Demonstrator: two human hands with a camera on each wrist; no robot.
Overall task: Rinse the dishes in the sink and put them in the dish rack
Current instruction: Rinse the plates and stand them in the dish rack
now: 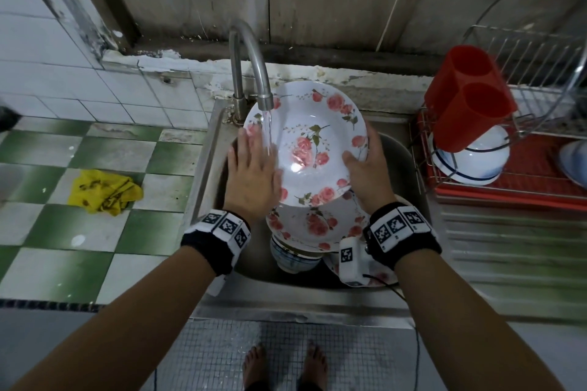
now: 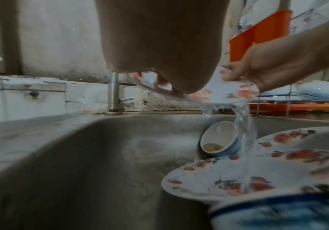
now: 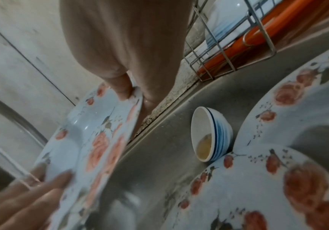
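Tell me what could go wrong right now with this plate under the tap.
The right hand alone grips the wet floral plate by its rim; the left hand lies flat on it, so it might slip onto the plates stacked in the sink. Runoff falls on those, possibly splashing. The small bowl on its side holds residue.

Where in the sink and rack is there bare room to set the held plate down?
Sink: bare steel on the left half, between the left wall and the stacked rose plates; right half is crowded with plates and the tipped bowl. Dish rack: back wire slots look free; the front holds the red cutlery holder and a white bowl.
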